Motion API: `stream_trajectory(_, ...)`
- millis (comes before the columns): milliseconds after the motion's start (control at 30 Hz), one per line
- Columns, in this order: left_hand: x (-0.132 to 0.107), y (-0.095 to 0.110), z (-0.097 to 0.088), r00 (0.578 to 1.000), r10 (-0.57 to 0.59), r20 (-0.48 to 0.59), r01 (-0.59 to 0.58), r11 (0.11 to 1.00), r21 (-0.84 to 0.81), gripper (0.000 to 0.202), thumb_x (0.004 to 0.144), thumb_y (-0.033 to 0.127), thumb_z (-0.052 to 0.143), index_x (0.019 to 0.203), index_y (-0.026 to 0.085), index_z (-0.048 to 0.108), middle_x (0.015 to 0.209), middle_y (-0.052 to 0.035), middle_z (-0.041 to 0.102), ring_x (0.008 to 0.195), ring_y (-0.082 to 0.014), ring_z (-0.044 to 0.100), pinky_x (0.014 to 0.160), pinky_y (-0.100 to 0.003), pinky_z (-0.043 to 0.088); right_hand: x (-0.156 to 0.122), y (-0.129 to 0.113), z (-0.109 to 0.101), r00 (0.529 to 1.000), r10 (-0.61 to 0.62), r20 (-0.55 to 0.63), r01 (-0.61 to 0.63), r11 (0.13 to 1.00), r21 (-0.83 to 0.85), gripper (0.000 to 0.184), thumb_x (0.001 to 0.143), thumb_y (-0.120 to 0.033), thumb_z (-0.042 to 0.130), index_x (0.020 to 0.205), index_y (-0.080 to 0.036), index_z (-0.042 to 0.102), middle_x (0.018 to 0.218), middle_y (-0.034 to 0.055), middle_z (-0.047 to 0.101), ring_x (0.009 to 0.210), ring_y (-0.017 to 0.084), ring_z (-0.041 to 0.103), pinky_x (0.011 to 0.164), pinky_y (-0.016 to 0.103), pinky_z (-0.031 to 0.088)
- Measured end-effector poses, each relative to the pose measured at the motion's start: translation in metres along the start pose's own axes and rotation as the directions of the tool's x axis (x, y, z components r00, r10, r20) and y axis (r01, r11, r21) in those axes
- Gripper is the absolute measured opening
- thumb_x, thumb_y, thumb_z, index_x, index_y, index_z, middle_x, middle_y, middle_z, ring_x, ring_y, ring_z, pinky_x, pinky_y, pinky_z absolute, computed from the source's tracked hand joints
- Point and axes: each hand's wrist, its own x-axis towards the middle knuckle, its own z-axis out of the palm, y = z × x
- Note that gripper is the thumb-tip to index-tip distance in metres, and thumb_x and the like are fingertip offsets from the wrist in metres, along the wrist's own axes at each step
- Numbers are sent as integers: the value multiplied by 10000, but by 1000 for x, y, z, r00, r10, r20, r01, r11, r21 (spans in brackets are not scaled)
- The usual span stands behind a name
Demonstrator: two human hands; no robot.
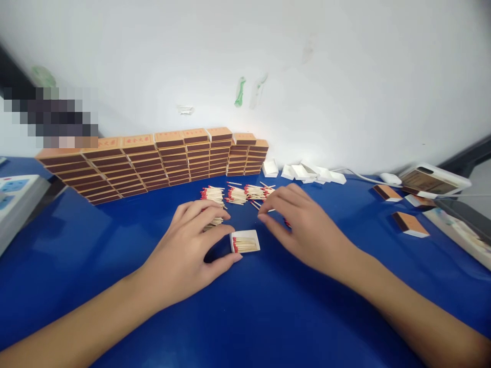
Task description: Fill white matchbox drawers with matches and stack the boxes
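Observation:
A white matchbox tray [256,237] lies on the blue table with a row of red-headed matches [245,244] in it. My left hand [192,240] holds the tray's left end between thumb and index finger. Just right of and above the tray, my right hand [307,220] has its thumb and fingertips drawn together by the loose matches [255,192]. Red match heads [287,223] show in the gap under its index finger. What these fingertips hold, if anything, is hidden. More matches [213,194] lie in piles behind the tray, some partly covered by my left hand.
Closed matchboxes [172,158] stand stacked in a long row along the white wall. White trays [307,173] lie behind my right hand. Farther right are several loose matchbox sleeves [411,225], a cable with a white plug [390,179] and a dark phone-like object [466,217].

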Motion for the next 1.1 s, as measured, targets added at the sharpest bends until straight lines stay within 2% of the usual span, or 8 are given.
stream_trajectory(167,-1,0,0,1000,-2,5,2,1000,3,222,952,367,778,1108,212,744,1273,-102,717,1288,-320,591,1091,-545,431,0,25,13,989,148,-12,-147,989,14,48,999,-255,676,964,-222,678,954,81,662,963,281,588,848,445,507)
stream_trajectory(267,0,0,1,1000,2,11,-2,1000,3,226,946,363,785,1105,206,747,1273,-103,717,1288,-325,590,1087,-546,431,5,26,24,984,175,-40,-176,984,-21,104,989,-304,689,933,-222,657,946,90,645,976,296,580,833,450,502)
stream_trajectory(367,0,0,1,1000,3,11,-3,1000,7,224,943,364,785,1110,219,749,1276,-99,718,1295,-328,586,1093,-547,428,11,23,30,980,194,-48,-197,978,-69,124,980,-287,680,888,-220,631,928,101,637,984,311,573,825,455,500)
stream_trajectory(567,1,3,0,1000,7,6,-7,1000,1,212,949,365,773,1104,221,755,1264,-102,721,1287,-328,595,1086,-541,431,13,20,28,995,100,20,-97,989,-110,130,1018,-187,583,909,-206,653,951,119,658,960,300,552,845,459,507)
stream_trajectory(900,1,3,0,1000,14,2,-14,1000,-3,222,940,364,786,1088,199,764,1247,-102,722,1271,-327,604,1072,-539,434,15,16,24,990,32,135,-1,974,-225,197,1072,-213,509,969,-164,670,994,149,644,965,306,534,862,464,504)
stream_trajectory(1000,2,3,-1,1000,11,7,-11,1000,-6,219,936,357,790,1083,197,767,1248,-102,720,1271,-328,604,1068,-535,430,17,15,21,984,4,177,33,977,-208,215,1082,-204,487,971,-158,665,990,149,642,957,301,524,862,457,495)
stream_trajectory(1100,2,3,-1,1000,11,5,-11,1000,-4,224,939,361,789,1086,194,765,1251,-102,718,1276,-325,599,1071,-533,426,17,11,13,987,-3,162,27,989,-147,204,1091,-209,483,978,-169,648,1013,142,640,982,297,531,882,456,497)
